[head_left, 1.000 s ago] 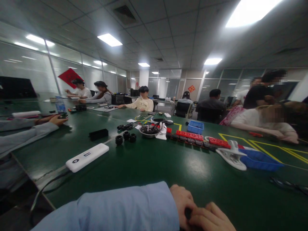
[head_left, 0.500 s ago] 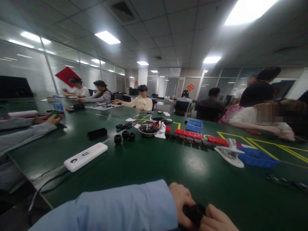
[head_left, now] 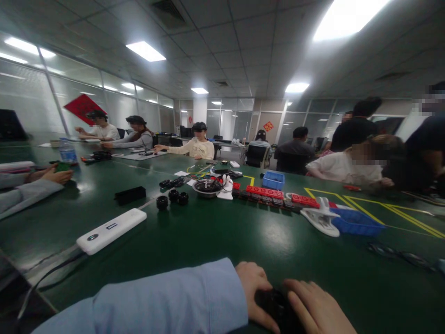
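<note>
Low at the front of the green table (head_left: pixel 222 246), my left hand (head_left: pixel 253 290) is closed around a black piece (head_left: pixel 274 304), thumb along its near side. The piece looks dark and rounded, and part of it is hidden by my fingers. My right hand (head_left: pixel 318 306) lies against its other side with the fingers stretched out, their tips blurred. A light blue sleeve covers my left arm. Farther off on the left stand 3 round black pieces (head_left: pixel 173 197), close together.
A white power strip (head_left: pixel 111 231) with a black cord lies at left, near a black box (head_left: pixel 130 195). Beyond are a metal bowl (head_left: pixel 205 188), red and black strips (head_left: pixel 264 192), a white clip (head_left: pixel 321 219) and a blue bin (head_left: pixel 358 221). Other people sit around the table.
My view has turned slightly right, so things sit farther left. My right fingers have gone from curled at the black piece to stretched out beside it. The left hand keeps its hold.
</note>
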Available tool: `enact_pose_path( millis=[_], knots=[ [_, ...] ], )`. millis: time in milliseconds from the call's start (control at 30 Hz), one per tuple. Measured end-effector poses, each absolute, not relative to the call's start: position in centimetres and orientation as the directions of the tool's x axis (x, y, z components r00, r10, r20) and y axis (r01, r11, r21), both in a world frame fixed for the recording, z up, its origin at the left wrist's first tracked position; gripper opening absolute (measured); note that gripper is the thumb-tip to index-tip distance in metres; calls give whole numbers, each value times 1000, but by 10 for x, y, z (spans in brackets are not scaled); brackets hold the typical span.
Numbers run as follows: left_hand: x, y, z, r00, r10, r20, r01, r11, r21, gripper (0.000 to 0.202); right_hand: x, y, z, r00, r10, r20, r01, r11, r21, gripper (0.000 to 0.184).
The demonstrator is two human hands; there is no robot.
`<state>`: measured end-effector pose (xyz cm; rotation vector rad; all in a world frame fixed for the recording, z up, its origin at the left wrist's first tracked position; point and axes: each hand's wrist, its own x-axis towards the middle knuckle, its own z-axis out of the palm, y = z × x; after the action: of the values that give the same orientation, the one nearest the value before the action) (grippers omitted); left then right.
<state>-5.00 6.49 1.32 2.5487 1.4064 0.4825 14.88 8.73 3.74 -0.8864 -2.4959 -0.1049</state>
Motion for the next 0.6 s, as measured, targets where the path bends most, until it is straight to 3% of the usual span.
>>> enact_pose_path(
  millis=[233, 400, 600],
  knots=[
    [-52, 61, 17, 494, 841, 219, 775, -540, 328, 50, 140, 78, 30, -560, 584, 587, 537, 796, -279, 39],
    [-50, 59, 18, 471, 851, 232, 772, -525, 360, 47, 125, 75, 27, -559, 484, 673, 445, 860, -249, 38],
    [-47, 56, 17, 421, 867, 266, 704, -497, 506, 49, 134, 78, 35, -538, 537, 650, 506, 822, -260, 32]
  ],
)
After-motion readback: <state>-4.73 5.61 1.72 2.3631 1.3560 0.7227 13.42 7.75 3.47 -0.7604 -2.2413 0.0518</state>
